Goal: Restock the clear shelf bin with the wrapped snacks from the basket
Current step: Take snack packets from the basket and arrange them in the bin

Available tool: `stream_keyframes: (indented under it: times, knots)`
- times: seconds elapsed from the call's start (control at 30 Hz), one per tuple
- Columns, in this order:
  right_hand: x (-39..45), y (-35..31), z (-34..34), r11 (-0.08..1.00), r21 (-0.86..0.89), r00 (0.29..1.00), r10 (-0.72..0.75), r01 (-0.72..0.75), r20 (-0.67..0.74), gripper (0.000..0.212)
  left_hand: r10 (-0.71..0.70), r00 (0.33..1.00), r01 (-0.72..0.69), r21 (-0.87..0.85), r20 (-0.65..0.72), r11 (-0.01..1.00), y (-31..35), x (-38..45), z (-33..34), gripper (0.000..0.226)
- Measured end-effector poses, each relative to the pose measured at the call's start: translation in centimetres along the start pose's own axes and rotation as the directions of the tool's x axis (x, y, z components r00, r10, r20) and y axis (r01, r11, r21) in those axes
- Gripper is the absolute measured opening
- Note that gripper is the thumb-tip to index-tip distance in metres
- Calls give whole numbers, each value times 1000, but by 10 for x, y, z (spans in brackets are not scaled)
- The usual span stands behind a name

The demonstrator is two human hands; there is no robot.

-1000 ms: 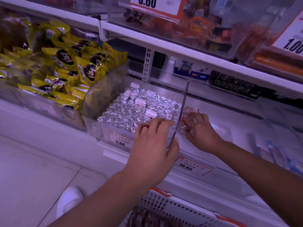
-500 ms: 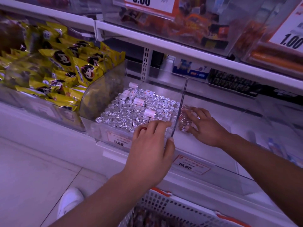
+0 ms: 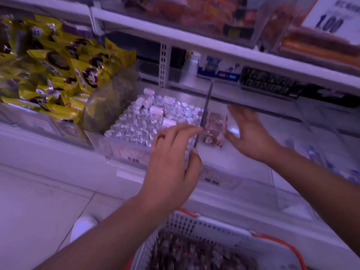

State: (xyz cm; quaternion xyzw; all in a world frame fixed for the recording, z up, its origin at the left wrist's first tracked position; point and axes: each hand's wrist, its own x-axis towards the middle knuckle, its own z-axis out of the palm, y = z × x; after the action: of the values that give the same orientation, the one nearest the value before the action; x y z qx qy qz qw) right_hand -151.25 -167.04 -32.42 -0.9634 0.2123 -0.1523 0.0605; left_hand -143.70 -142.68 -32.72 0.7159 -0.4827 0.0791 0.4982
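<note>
A small stack of clear-wrapped brown snacks (image 3: 213,129) stands against the left wall of the clear shelf bin (image 3: 253,184). My right hand (image 3: 251,133) hovers just right of the stack with its fingers spread and touches nothing that I can see. My left hand (image 3: 173,162) grips the bin's front left corner at the thin divider (image 3: 205,108), thumb on one side and fingers on the other. Below, the white basket (image 3: 187,223) with orange trim holds several dark wrapped snacks (image 3: 196,252).
Left of the divider, a bin of silver-wrapped sweets (image 3: 148,117) is nearly full. Yellow snack bags (image 3: 58,71) fill the far-left bin. A shelf (image 3: 214,47) with price tags overhangs the bins. My white shoe (image 3: 83,227) stands on the tiled floor.
My right hand has let go of the wrapped snacks and drawn back to the right, leaving them against the divider. The view has tilted down, showing more of the basket.
</note>
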Motion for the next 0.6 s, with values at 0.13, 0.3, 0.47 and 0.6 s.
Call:
stream_keyframes:
  times: [0.13,0.3,0.47,0.6]
  knots:
    - [-99,-33,-23,943,299,827,49,147,-560,25,297,955,-297,-78,-5,952,4,-32,15,28]
    - [-267,-43,102,956,223,940,111,-190,323,32,-6,684,-108,109,730,988,-44,-149,56,19]
    - [-353,3,216,925,-218,585,368,-311,722,81,-349,163,-219,379,923,899,-109,-265,79,53]
    - [-344,-7,260,885,-179,611,431,-430,664,76,-437,322,-60,479,840,876,-102,-284,152,65]
